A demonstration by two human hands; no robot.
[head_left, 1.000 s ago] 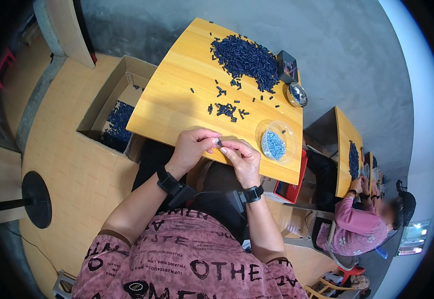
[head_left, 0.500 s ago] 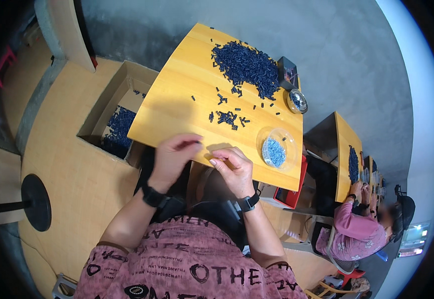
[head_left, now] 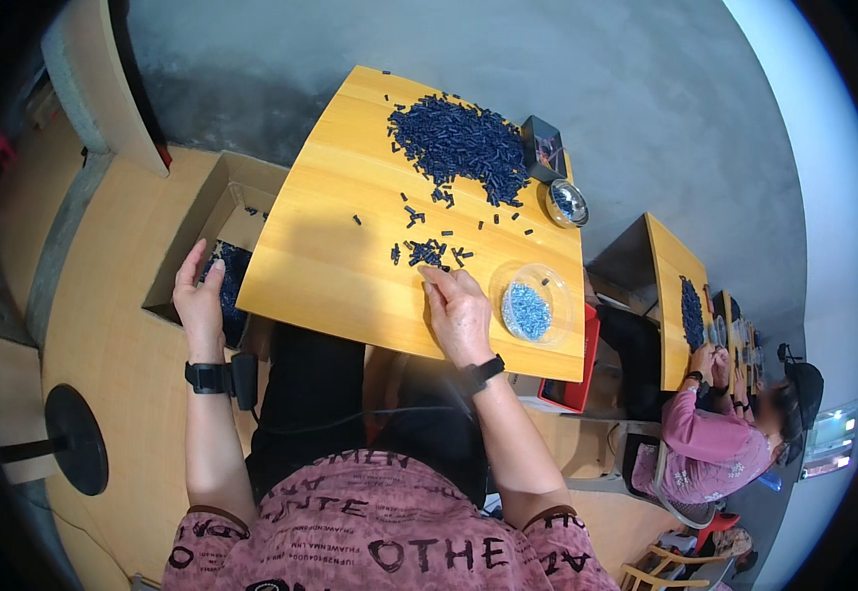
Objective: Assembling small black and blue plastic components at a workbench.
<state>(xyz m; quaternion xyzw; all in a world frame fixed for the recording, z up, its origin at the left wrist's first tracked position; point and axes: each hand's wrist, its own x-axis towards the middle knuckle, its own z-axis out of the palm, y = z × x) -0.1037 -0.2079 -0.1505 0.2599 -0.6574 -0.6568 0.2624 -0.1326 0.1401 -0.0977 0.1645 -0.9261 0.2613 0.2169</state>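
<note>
My left hand is raised over the cardboard box left of the table, fingers spread apart and nothing in them. Below it, dark blue pieces lie in the box. At the near edge of a small cluster of short dark blue tube-like pieces, my right hand bends its fingers together, tips down at the pieces. Whether a piece is between those fingertips is too small to tell. Right of that hand, a clear round tub holds small light-blue pieces.
A large heap of dark pieces covers the far part of the yellow table. Beside it stand a black box and a metal bowl. The cardboard box adjoins the left edge. Another person sits at a table to the right.
My hands were close together at the table's front edge. The left has swung left over the cardboard box and opened; the right has reached forward to the small cluster.
</note>
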